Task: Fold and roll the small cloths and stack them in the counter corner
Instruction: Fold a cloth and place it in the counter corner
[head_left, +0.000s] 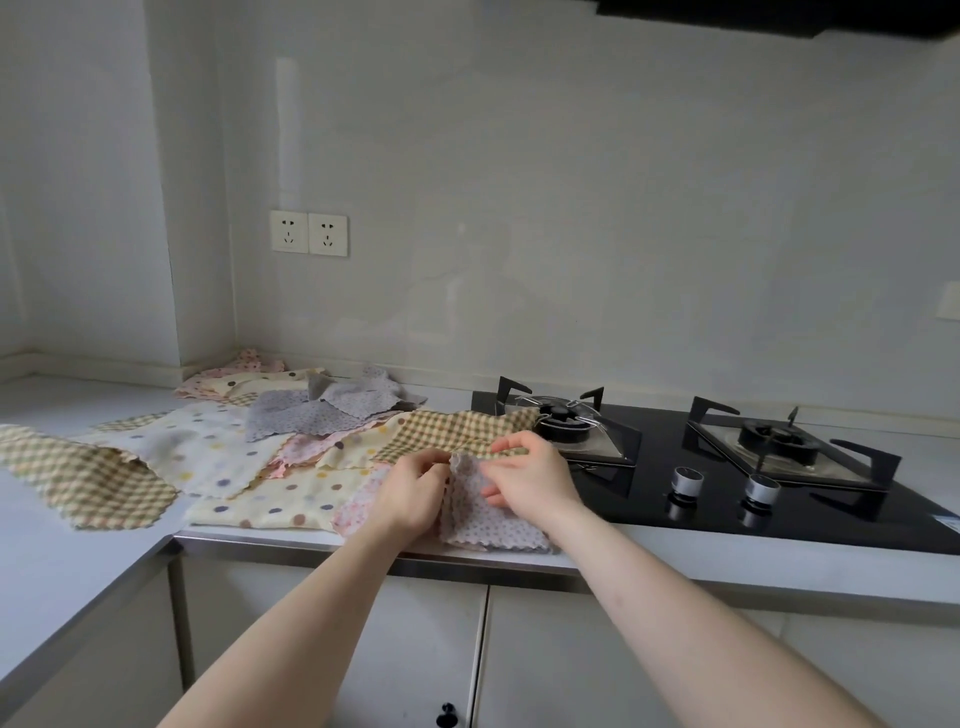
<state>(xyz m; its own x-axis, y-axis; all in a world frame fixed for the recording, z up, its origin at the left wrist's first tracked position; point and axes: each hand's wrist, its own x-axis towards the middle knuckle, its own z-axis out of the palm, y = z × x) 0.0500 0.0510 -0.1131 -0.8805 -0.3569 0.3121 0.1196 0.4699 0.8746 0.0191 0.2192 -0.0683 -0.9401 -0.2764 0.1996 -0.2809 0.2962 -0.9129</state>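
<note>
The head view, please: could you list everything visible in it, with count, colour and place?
Dotted cloth in hand: one, pale lilac with dots, at the counter's front edge, its top edge lifted.
Checked cloths: two, green-and-cream; one far left, one by the hob.
Other loose cloths: several, cream, pink and grey dotted, spread unfolded from the corner forward; exact count unclear.
Counter: one, white, L-shaped.
Gas hob: one, black, two burners, two knobs, right.
Wall sockets: two, white, on the back wall.
Cabinet doors: white, below the counter.
Left hand: fingers pinch the lilac cloth's top edge.
Right hand: fingers pinch the same edge.
</note>
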